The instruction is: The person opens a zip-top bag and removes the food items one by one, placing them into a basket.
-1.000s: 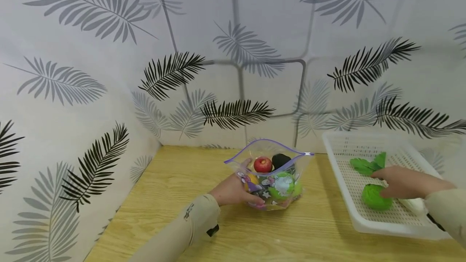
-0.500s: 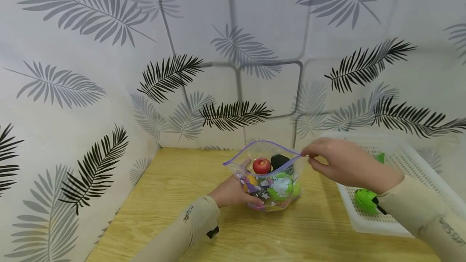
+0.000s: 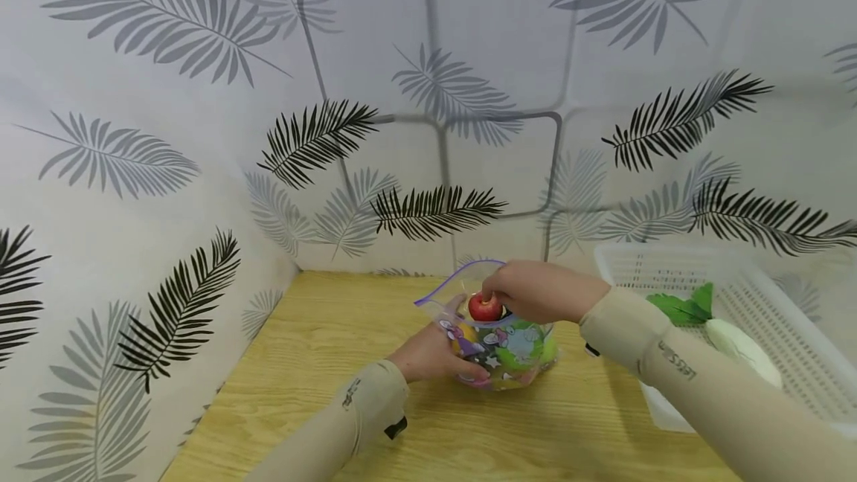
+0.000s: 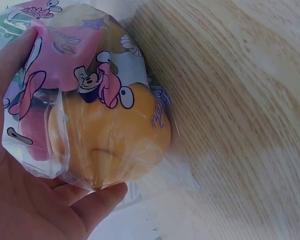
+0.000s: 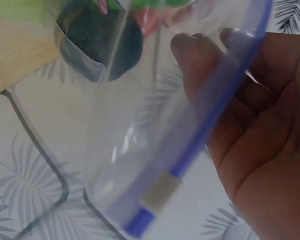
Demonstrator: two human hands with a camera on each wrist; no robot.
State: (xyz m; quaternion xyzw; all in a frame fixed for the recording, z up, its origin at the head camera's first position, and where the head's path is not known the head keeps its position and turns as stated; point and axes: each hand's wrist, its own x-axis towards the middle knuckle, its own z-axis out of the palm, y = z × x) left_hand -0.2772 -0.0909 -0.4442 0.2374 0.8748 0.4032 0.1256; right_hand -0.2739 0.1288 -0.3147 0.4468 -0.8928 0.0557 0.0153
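Observation:
A clear zip bag (image 3: 495,370) with purple rims and printed cartoons stands on the table, full of produce-like pieces. My left hand (image 3: 431,352) grips its left side, thumb in front, fingers behind. A round orange piece (image 4: 110,135) and a pink one (image 4: 65,55) show through the plastic. The red apple (image 3: 485,307) sits at the mouth. My right hand (image 3: 535,290) reaches over the mouth, fingertips right at the apple's top. In the right wrist view, its fingers show through the plastic beside a dark round piece (image 5: 100,40), and the zip slider (image 5: 161,192) is near.
A white perforated basket (image 3: 659,411) stands at the right, holding green leaves (image 3: 683,307) and a long white piece (image 3: 743,352). My right sleeve (image 3: 676,355) crosses over its near left part. A patterned cloth wall (image 3: 402,169) rises behind the wooden table (image 3: 348,311).
My right hand has come left from the basket, past the bag's zip corner, to over its mouth. My left hand keeps its grip on the bag.

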